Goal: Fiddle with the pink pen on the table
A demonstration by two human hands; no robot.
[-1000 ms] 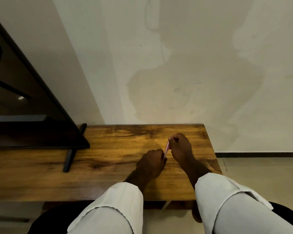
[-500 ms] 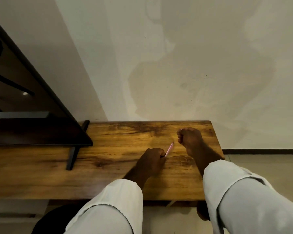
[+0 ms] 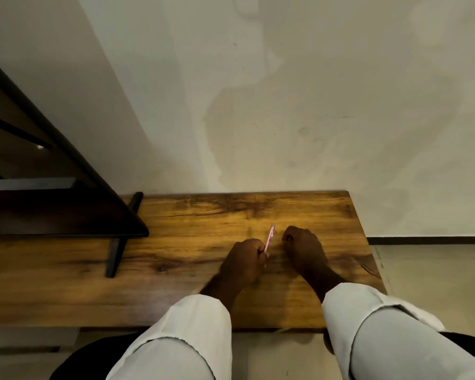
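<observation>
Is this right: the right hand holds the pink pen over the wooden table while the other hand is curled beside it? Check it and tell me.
Not quite. In the head view the left hand holds the pink pen over the wooden table; the right hand is the one curled beside it, apart from the pen.

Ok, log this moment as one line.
left hand: grips pink pen | right hand: fingers curled, beside pen | surface: wooden table

Both arms wear loose white sleeves [image 3: 181, 341] with raw, slightly frayed cuffs ending above the wrists; the hands [image 3: 244, 263] are bare. Dark clothing [image 3: 93, 360] shows below the sleeves.
</observation>
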